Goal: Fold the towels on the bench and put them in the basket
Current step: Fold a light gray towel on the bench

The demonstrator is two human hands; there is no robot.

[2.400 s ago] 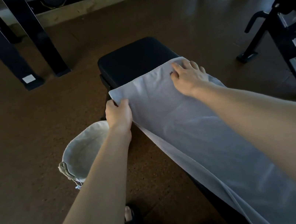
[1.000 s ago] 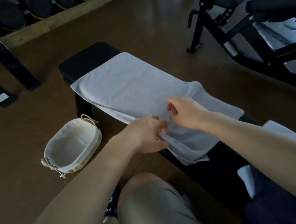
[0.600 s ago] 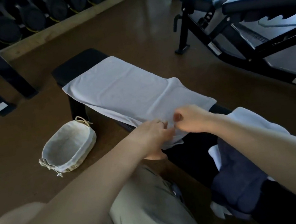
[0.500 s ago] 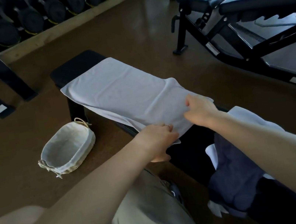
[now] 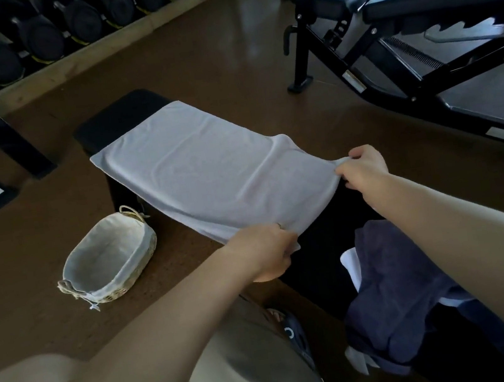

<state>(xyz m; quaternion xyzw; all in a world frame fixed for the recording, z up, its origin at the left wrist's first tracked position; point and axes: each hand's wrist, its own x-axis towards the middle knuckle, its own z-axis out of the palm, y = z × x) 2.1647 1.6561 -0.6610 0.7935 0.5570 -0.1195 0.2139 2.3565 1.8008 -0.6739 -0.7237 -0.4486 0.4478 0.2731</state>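
Towel (image 5: 208, 171), light grey, is laid along the desk (image 5: 120, 116), its long axis running from the near end away to the far left. Its two near corners are pinched: one by the left hand (image 5: 264, 255), one by the right hand (image 5: 362, 166). The fold is judged to go away from the grips, toward the far end.

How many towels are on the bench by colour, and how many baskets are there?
Light grey towel: 1, held at its near corners by the left hand and right hand
Dark blue towel: 1
White towel: 1, mostly covered
Basket: 1
Total: 4
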